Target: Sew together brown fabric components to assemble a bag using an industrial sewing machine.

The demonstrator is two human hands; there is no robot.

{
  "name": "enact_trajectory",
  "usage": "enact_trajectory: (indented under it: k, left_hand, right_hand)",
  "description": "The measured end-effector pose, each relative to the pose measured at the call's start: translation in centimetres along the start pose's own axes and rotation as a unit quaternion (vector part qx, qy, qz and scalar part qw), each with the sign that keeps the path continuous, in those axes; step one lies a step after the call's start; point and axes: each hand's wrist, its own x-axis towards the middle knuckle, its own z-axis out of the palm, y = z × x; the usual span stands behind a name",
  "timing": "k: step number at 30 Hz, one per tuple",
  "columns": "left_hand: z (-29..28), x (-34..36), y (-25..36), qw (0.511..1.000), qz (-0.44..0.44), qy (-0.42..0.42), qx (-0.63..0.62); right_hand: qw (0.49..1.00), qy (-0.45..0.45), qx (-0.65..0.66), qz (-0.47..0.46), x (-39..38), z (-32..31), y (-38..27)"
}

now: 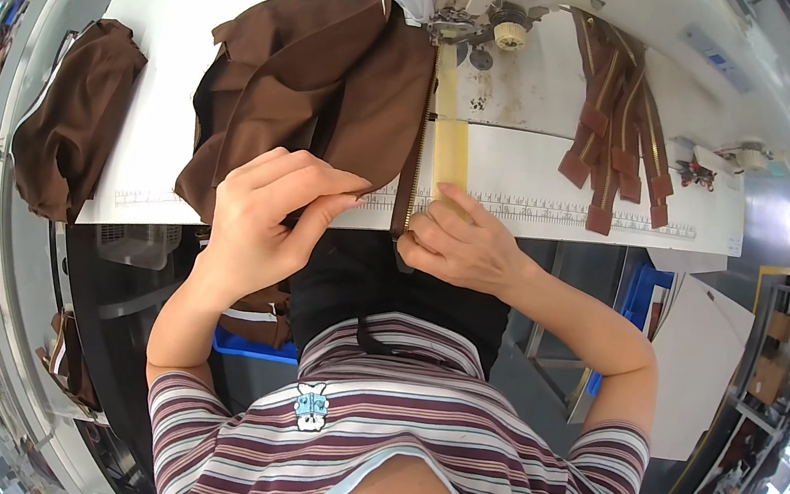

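A large piece of brown fabric [288,70] lies bunched on the white sewing table, its upper right edge at the sewing machine's needle area [456,28]. My left hand [268,214] pinches the fabric's lower right corner between thumb and fingertips. Along the fabric's right edge a brown zipper [408,173] with metal teeth runs from the machine toward the table's front edge. The fingers of my right hand [456,241] are curled closed around the zipper's lower end. That hand's index finger lies over a yellow strip [452,149] on the table.
Several brown zippers [619,127] with fabric end tabs lie right of the needle area. More brown fabric [80,117] hangs over the table's left end. A ruler scale [571,216] follows the front edge. Below the table are a blue bin [255,347] and a mesh basket [138,246].
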Motion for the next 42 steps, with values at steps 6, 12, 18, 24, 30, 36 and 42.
enact_trajectory:
  k: [6, 12, 18, 24, 30, 36, 42]
  left_hand:
    - [0.2, 0.1, 0.1, 1.0, 0.0, -0.007, -0.005]
    - [0.6, -0.1, -0.2, 0.987, 0.134, -0.08, 0.035]
    - [3.8, -1.9, -0.5, 0.985, 0.135, -0.104, 0.041]
    - [4.0, -1.9, -1.7, 0.981, 0.119, -0.15, 0.008]
    - [4.2, 0.5, -2.4, 0.972, 0.152, -0.178, 0.031]
    - [4.2, 2.3, -3.6, 0.965, 0.163, -0.198, 0.044]
    - [4.5, 4.4, -5.0, 0.962, 0.179, -0.193, 0.072]
  right_hand:
    - [0.997, 0.059, -0.027, 0.036, 0.7, 0.3, -0.5]
    - [0.991, 0.047, 0.122, -0.005, 0.6, -1.6, 1.0]
    - [0.993, 0.011, 0.116, -0.027, -0.6, -3.3, 2.1]
    - [0.992, -0.051, 0.091, -0.077, 0.1, -4.1, 3.1]
    - [0.992, -0.051, 0.082, -0.081, 1.0, -3.4, 4.2]
    - [0.993, -0.06, 0.068, -0.078, 1.6, -3.0, 5.8]
    - [0.993, -0.074, 0.058, -0.076, 2.3, -2.4, 7.6]
